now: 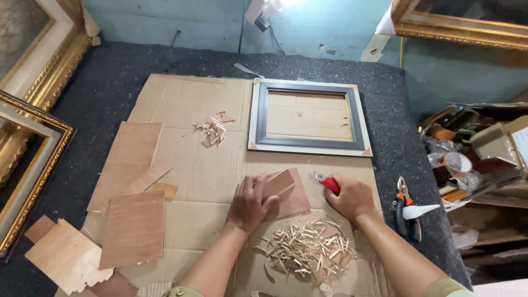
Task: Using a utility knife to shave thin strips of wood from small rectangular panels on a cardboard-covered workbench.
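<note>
My left hand [250, 202] presses flat on a small piece of thin brown plywood [289, 192] lying on the cardboard sheet [187, 165]. My right hand [350, 197] grips a red-handled utility knife [327, 183], its blade pointing up-left beside the plywood's right edge. Just below both hands lies a heap of pale wood slivers [305, 253]. Beyond the hands, a grey and cream picture frame [308, 144] lies flat on the cardboard.
Several plywood offcuts [132, 228] lie at the left, and a small pile of wood chips [213, 131] near the middle. Pliers [404, 206] and a white glue nozzle [421, 210] rest at the right on dark felt. Gilded frames [33, 110] lean at the left; cluttered shelves [484, 159] stand right.
</note>
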